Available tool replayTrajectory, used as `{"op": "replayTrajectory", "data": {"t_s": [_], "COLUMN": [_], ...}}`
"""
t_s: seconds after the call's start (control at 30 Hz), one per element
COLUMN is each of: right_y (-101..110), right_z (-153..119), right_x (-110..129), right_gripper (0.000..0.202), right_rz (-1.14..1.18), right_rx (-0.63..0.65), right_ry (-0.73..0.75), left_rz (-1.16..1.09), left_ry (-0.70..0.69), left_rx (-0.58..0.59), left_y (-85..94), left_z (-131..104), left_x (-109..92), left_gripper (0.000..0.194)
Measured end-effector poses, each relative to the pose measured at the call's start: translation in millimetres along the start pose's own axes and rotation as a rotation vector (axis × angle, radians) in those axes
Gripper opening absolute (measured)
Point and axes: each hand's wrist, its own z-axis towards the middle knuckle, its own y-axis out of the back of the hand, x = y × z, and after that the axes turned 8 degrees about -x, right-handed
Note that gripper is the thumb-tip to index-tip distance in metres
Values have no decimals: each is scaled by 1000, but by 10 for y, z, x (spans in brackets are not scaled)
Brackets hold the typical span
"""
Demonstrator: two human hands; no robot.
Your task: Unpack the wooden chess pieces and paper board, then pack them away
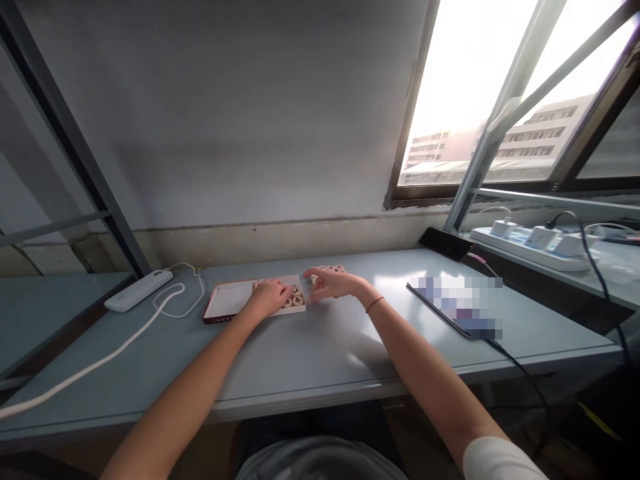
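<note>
Lying boxed, round pieces [297, 300], beside left hand [270, 297]

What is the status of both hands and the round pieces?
Left hand over rectangular white box; round pale pieces inside. Right hand blurred, near more pieces beside box. Hands partly hide both groups.

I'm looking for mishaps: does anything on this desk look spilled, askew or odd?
Nothing looks spilled or broken. Only the flat device on the desk's right looks odd: blocky squares cover much of it, likely image masking, not damage. Round pieces lie in and beside the white box.
</note>
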Motion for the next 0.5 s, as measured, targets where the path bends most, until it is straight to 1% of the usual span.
{"op": "replayTrajectory", "data": {"t_s": [0.07, 0.1, 0.17, 0.3, 0.4, 0.43, 0.5], "right_y": [-116, -161, -219, -240, -220, -209, -181], "right_z": [51, 73, 103, 122, 114, 108, 86], "right_x": [56, 67, 64, 41, 60, 73, 103], "right_gripper": [80, 85, 86, 82, 77, 72, 56], "right_rz": [-79, -108, -129, -122, -100, -91, -60], "right_rx": [40, 51, 55, 23, 23, 27, 24], "right_ry": [28, 34, 40, 69, 78, 82, 104], "left_rz": [-1, 5, 12, -62, -159, -179, -207], "left_ry": [-9, -17, -31, 1, 35, 37, 38], "left_rx": [23, 23, 8, -4, -7, -36, -130], "left_y": [-34, -46, -60, -63, -54, -51, -42], "left_z": [15, 20, 26, 26, 21, 19, 13], "left_x": [-22, -38, -75, -141, -161, -161, -156], "left_gripper": [46, 46, 44, 40, 33, 30, 27]}}
